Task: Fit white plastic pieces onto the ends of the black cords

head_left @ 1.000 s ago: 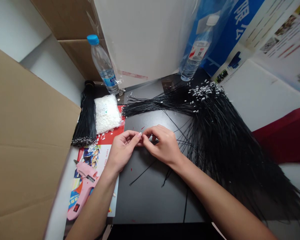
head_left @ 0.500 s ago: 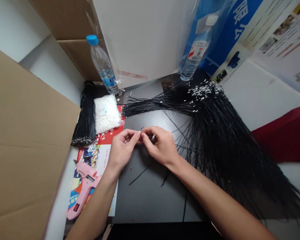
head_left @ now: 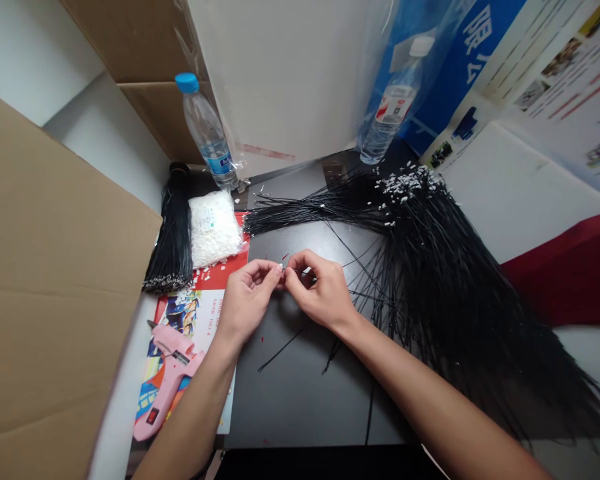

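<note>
Over the middle of the dark table, my left hand [head_left: 246,297] pinches a small white connector [head_left: 281,267] between thumb and forefinger. Close beside it on the right, my right hand [head_left: 323,293] pinches the thin black wire [head_left: 307,271] near its end. The fingertips of both hands nearly meet, and the wire's tip is too small to make out. Beyond the hands lies a bundle of black wires [head_left: 300,213] with bare-looking ends. A large heap of black wires [head_left: 430,280] with white connectors [head_left: 410,183] on their far ends spreads to the right.
Left of my hands are a bag of white connectors [head_left: 215,230], a tied black wire bundle [head_left: 173,227] and a pink glue gun [head_left: 167,373] on a printed sheet [head_left: 225,407]. Two water bottles [head_left: 207,133] stand at the back. A cardboard panel [head_left: 55,287] borders the left side.
My right fingertips have shifted slightly right, away from the left ones, and the white connector shows a bit more. Other things stay in place.
</note>
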A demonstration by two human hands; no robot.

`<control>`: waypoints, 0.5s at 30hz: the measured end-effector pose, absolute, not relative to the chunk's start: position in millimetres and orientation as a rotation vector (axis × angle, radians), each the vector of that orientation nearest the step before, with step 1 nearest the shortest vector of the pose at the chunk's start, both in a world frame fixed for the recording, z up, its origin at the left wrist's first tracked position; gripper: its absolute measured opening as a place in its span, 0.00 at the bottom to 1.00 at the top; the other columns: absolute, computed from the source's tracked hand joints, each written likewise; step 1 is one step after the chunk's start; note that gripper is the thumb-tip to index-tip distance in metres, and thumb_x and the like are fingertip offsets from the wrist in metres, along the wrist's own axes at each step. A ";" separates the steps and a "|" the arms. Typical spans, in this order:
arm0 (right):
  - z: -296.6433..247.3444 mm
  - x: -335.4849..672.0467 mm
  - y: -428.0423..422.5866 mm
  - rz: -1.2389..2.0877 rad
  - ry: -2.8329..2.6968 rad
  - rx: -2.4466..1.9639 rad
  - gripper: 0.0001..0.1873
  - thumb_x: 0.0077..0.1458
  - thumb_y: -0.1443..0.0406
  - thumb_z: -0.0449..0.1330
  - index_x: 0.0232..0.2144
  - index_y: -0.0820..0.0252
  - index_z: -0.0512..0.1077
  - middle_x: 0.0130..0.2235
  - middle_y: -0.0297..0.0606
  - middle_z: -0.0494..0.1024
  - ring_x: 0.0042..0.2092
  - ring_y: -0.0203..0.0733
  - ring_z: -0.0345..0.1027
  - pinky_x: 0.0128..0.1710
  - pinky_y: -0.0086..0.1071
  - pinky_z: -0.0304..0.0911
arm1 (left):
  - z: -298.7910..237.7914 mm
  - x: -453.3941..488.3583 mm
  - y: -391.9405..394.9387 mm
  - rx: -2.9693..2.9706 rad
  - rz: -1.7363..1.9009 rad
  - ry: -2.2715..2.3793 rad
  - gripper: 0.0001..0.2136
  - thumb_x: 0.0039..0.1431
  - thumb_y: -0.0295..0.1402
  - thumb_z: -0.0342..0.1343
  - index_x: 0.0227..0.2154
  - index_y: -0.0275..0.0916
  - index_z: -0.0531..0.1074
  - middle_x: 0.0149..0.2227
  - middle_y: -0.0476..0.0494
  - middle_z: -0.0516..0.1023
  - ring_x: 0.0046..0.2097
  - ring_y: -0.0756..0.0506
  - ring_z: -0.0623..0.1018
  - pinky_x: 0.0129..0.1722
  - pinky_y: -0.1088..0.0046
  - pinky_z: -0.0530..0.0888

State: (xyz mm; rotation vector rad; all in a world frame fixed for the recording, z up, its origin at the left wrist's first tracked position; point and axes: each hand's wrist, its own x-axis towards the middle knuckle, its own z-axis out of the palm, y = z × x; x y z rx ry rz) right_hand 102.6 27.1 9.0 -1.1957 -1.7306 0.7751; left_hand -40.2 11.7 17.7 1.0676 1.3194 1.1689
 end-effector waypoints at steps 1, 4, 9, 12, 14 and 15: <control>9.0 102.3 26.9 0.768 -1.730 -1.185 0.05 0.55 0.66 0.56 0.28 0.60 0.69 0.26 0.33 0.75 0.27 0.32 0.66 0.27 0.24 0.61 | 17.4 -39.9 11.7 1.068 1.168 1.319 0.13 0.51 0.42 0.66 0.29 0.37 0.76 0.28 0.47 0.80 0.32 0.48 0.79 0.37 0.72 0.77; 9.1 102.4 26.5 0.754 -1.738 -1.167 0.05 0.56 0.66 0.56 0.28 0.60 0.69 0.27 0.33 0.75 0.28 0.32 0.68 0.28 0.24 0.62 | 16.7 -39.3 11.7 1.059 1.177 1.312 0.12 0.51 0.41 0.66 0.29 0.36 0.76 0.28 0.47 0.80 0.32 0.48 0.79 0.37 0.72 0.77; 5.1 103.0 26.3 0.726 -1.766 -1.154 0.06 0.58 0.66 0.55 0.29 0.59 0.69 0.28 0.33 0.76 0.29 0.33 0.69 0.31 0.25 0.63 | 16.9 -40.9 11.8 1.043 1.161 1.298 0.13 0.51 0.41 0.66 0.29 0.35 0.76 0.27 0.48 0.80 0.30 0.50 0.78 0.37 0.73 0.77; 0.8 100.8 26.9 0.711 -1.782 -1.153 0.06 0.58 0.66 0.55 0.30 0.60 0.70 0.29 0.33 0.77 0.30 0.33 0.70 0.31 0.25 0.63 | 16.7 -41.1 11.6 1.048 1.145 1.302 0.13 0.51 0.42 0.66 0.30 0.35 0.75 0.27 0.48 0.80 0.31 0.49 0.78 0.38 0.73 0.77; 5.3 101.4 27.7 0.667 -1.838 -1.159 0.06 0.58 0.66 0.55 0.30 0.60 0.70 0.29 0.33 0.77 0.30 0.33 0.70 0.31 0.25 0.63 | 17.0 -40.4 10.8 1.075 1.140 1.298 0.14 0.53 0.42 0.64 0.30 0.35 0.74 0.29 0.47 0.80 0.33 0.48 0.79 0.38 0.73 0.77; 11.9 103.7 28.1 0.614 -1.892 -1.162 0.05 0.59 0.66 0.55 0.31 0.60 0.70 0.29 0.33 0.77 0.30 0.33 0.70 0.31 0.25 0.63 | 17.5 -40.2 10.3 1.094 1.136 1.300 0.14 0.54 0.43 0.63 0.31 0.35 0.74 0.30 0.46 0.80 0.34 0.47 0.79 0.38 0.72 0.77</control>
